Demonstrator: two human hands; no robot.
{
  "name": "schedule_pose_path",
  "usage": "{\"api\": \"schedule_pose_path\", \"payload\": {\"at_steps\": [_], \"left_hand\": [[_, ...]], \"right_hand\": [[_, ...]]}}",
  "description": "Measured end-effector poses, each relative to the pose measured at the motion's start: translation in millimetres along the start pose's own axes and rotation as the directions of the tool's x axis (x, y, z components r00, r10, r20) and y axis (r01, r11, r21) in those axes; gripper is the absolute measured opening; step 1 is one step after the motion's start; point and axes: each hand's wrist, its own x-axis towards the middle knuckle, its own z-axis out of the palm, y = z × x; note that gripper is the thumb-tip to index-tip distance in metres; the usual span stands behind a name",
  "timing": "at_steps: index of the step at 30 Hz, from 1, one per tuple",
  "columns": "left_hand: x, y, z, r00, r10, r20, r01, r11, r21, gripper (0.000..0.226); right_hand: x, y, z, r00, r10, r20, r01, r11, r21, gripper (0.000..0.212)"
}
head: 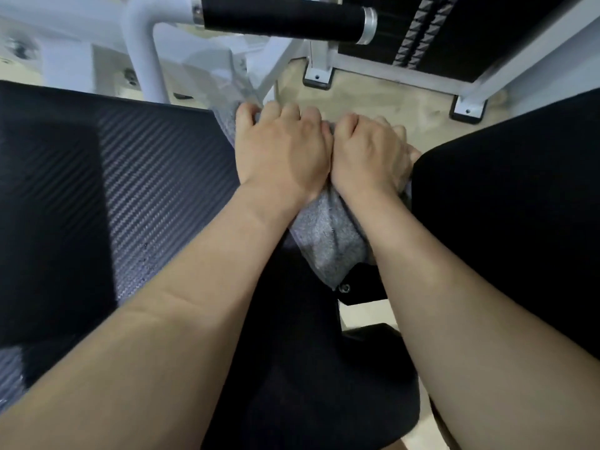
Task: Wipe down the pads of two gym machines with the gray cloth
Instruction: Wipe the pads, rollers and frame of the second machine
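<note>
Head view: 2 bare hands side by side, touching. Left hand (281, 151) and right hand (370, 154) both have fingers curled down, gripping the gray cloth (328, 241), which hangs bunched between a ribbed black pad (156, 177) and a smooth black pad (506, 196).
</note>
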Motion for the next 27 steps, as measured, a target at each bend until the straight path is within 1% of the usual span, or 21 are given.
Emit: {"api": "schedule_pose_path", "payload": {"at_steps": [3,5,7,8,10,12,15,18,21,23,27], "left_hand": [[24,6,-6,0.995,0.072,0.063,-0.075,0.996,0.052,0.042],[39,10,-7,0.982,0.068,0.175,-0.077,0.996,0.045,0.046],[47,12,-8,0.963,0.083,0.258,-0.098,0.994,0.048,0.049],[47,11,-8,0.963,0.103,0.251,-0.12,0.991,0.052,0.05],[39,8,-5,0.97,0.177,0.166,-0.189,0.98,0.059,0.051],[25,8,-1,0.963,0.259,0.075,-0.265,0.96,0.09,0.05],[1,9,7,0.961,0.275,0.044,-0.276,0.96,0.041,0.054],[-39,8,19,0.957,0.291,-0.012,-0.291,0.957,0.011,0.06],[-63,6,23,0.966,0.257,0.012,-0.257,0.966,-0.044,0.058],[-59,5,23,0.97,0.241,0.009,-0.24,0.969,-0.053,0.057],[-23,0,19,0.978,0.19,-0.08,-0.193,0.981,-0.02,0.05]], "right_hand": [[17,-4,-10,0.986,0.15,0.078,-0.156,0.984,0.086,0.047],[18,-2,-13,0.988,0.139,0.063,-0.144,0.985,0.097,0.046],[10,0,-12,0.996,0.052,0.067,-0.059,0.993,0.106,0.042],[4,2,-10,0.998,0.045,0.034,-0.048,0.992,0.116,0.04],[-8,3,-4,0.987,0.155,-0.052,-0.142,0.971,0.194,0.044],[-23,5,2,0.974,0.21,-0.086,-0.19,0.961,0.199,0.048],[-55,14,4,0.976,0.217,-0.007,-0.212,0.96,0.181,0.059],[-88,28,6,0.979,0.201,0.029,-0.203,0.973,0.111,0.064],[-106,32,2,0.982,0.171,0.084,-0.177,0.981,0.075,0.067],[-100,31,0,0.98,0.172,0.095,-0.179,0.981,0.07,0.068],[-59,16,0,0.972,0.211,0.104,-0.22,0.972,0.078,0.069]]}}
